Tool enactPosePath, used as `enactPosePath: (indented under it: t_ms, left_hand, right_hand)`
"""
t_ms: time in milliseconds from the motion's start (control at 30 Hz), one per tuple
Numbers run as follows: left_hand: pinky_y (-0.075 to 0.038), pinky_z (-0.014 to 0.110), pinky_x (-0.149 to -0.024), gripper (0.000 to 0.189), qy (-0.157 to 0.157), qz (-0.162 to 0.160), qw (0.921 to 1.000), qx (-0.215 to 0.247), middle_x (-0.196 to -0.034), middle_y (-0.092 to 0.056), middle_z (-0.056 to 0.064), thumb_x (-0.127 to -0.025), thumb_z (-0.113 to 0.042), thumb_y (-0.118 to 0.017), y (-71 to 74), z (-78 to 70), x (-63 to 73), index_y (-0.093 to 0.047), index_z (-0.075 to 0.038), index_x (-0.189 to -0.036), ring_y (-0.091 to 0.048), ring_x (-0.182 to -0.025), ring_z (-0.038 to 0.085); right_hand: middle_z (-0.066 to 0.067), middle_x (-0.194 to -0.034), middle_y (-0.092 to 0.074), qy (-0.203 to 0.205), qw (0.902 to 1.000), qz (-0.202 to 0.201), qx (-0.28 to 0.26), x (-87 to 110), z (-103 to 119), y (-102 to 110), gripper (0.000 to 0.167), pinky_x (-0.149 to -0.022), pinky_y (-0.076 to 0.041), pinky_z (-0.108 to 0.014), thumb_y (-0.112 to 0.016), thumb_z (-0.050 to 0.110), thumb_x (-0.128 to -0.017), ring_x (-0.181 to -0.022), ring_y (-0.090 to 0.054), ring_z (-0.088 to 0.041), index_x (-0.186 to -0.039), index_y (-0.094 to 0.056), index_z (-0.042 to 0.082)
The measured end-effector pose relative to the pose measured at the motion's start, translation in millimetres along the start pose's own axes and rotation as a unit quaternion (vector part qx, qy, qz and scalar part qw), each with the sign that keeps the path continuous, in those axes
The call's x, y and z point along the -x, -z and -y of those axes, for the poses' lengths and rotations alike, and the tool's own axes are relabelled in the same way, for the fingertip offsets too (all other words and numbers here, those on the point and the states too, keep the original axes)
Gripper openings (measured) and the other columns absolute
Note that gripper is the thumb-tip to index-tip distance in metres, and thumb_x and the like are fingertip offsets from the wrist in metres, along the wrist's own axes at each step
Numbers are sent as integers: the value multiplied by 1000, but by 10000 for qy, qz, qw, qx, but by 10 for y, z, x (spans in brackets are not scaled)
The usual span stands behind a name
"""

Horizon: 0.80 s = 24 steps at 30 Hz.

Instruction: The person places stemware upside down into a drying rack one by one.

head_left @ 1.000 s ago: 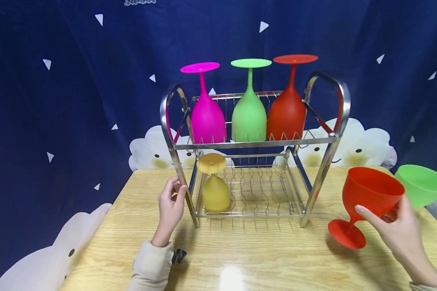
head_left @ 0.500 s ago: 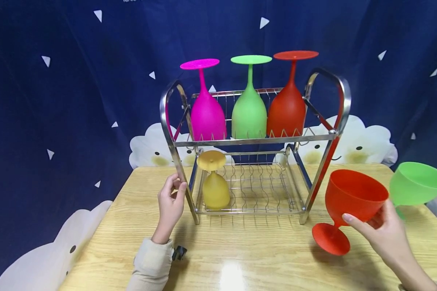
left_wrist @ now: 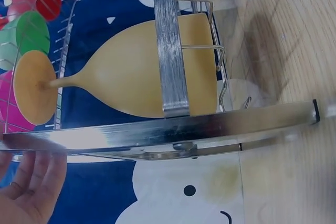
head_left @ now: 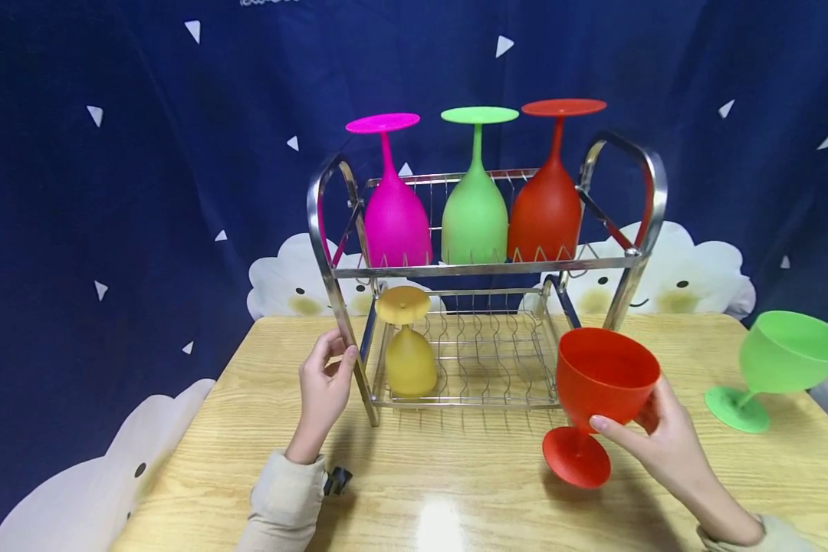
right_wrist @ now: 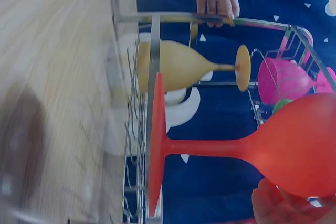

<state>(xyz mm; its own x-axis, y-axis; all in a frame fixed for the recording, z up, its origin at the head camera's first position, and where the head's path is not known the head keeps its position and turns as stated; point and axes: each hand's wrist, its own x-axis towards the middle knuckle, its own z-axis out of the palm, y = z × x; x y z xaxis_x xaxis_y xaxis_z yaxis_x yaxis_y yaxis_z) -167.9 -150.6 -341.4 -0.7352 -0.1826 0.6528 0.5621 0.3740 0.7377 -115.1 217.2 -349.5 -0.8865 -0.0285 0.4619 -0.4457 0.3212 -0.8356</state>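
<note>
My right hand grips a red plastic goblet by its bowl, thumb in front. The goblet is held mouth up and a little tilted, its foot above the table before the rack's right front leg. My left hand holds the left front leg of a two-tier metal dish rack. In the left wrist view the fingers lie against that post. A yellow goblet stands upside down at the left of the lower tier. Above it, pink, green and red goblets stand upside down.
A second green goblet stands upright on the wooden table at the right. Behind the rack hangs a dark blue curtain with white triangles and clouds. The lower tier's wire slots extend right of the yellow goblet.
My right hand has carried the red goblet leftward, from beside the green goblet to the front of the rack's right leg. My left hand has stayed on the rack.
</note>
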Motion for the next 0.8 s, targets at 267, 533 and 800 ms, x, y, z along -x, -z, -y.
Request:
enactPosePath:
  t_ms: [267,533,800]
  left_hand:
    - [-50,15,-58,26,-591,-377,9962,-525,-79,-58,23,-75,15,-61,87,-143,84,-54,14,-99,-58,-71,21]
    - [-52,20,-56,32,-1396,217,9899,101,-75,-59,13,-70,17,-64,47,-126,207,-56,9,-100,-58,-68,13]
    - [-55,27,-58,44,-1288,1377,9796,690,-90,-60,12,-73,2,-68,-227,-289,269,-53,0,-113,-59,-79,21]
  right_hand:
    - [0,-112,-55,107,9988,279,-396,-8,9,-240,71,-76,-48,-14,-67,-15,-69,-91,-57,-7,-131,-37,1]
    - [-6,-113,-55,197,9964,703,-427,-26,21,-438,74,-74,-52,-21,-72,-8,-67,-91,-57,-11,-132,-38,5]
    - [-10,-110,-55,260,9946,977,-236,-73,48,-550,77,-73,-53,-23,-78,-1,-64,-89,-59,-11,-129,-37,4]
